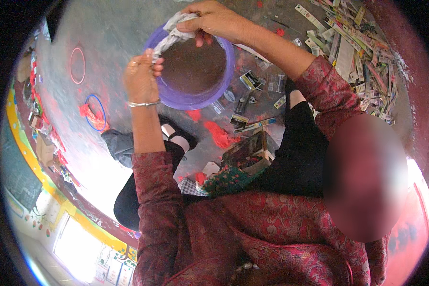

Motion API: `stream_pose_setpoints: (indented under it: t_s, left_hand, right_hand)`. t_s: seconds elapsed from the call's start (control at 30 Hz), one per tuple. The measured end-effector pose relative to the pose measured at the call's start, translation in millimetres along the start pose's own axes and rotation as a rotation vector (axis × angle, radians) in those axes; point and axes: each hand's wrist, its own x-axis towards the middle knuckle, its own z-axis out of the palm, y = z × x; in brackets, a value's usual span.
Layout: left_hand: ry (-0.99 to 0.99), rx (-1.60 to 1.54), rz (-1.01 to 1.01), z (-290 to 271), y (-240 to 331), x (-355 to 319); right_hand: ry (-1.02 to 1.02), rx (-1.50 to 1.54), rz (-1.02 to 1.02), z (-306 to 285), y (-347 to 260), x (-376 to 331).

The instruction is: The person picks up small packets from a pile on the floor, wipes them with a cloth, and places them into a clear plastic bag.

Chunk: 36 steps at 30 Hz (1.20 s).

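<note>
A wet-looking, twisted greyish-white cloth [169, 39] stretches between my two hands above a purple basin [190, 102]. Murky brown water [195, 66] fills the basin's inside. My left hand [144, 76], with a bangle at the wrist, grips the lower end of the cloth beside the basin's left rim. At the far side, my right hand [212, 21] is closed around the upper end, its fingers reaching over the basin. Part of the cloth is hidden inside both fists.
Small flat packets [250, 80] and red scraps [219, 134] lie on the floor near the basin. A heap of paper strips [355, 57] spreads at the right. Pink [77, 66] and blue [96, 112] rings lie at the left. An open box [248, 151] stands between my legs.
</note>
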Motion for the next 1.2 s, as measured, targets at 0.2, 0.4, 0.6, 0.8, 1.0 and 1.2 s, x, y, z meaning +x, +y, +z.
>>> stream_pose_setpoints:
  t_s: [0.2, 0.4, 0.6, 0.8, 1.0, 1.2]
  left_hand:
    - [-0.168, -0.202, 0.048, -1.4, 31.3, -8.9]
    - [-0.211, -0.407, -0.09, -26.7, 22.0, -16.7]
    - [-0.317, -0.131, -0.284, -30.3, -26.9, -12.6]
    - [-0.497, -0.104, -0.106, 26.6, 4.4, -36.0]
    - [-0.278, 0.019, -0.033, 37.9, 13.8, -24.8]
    - [-0.175, 0.067, -0.015, 19.2, 21.2, -23.1]
  right_hand:
    - [0.151, 0.245, -0.062, -19.7, 7.3, 19.2]
    - [0.236, 0.9, 0.191, -43.6, 8.3, 22.5]
    - [0.114, 0.826, 0.208, -10.9, -14.2, 19.6]
    - [0.069, 0.772, 0.298, -8.5, -14.0, 5.1]
    - [0.116, 0.375, 0.144, -9.1, -24.2, 7.4]
    - [0.318, 0.015, 0.009, -54.6, -10.8, 12.5]
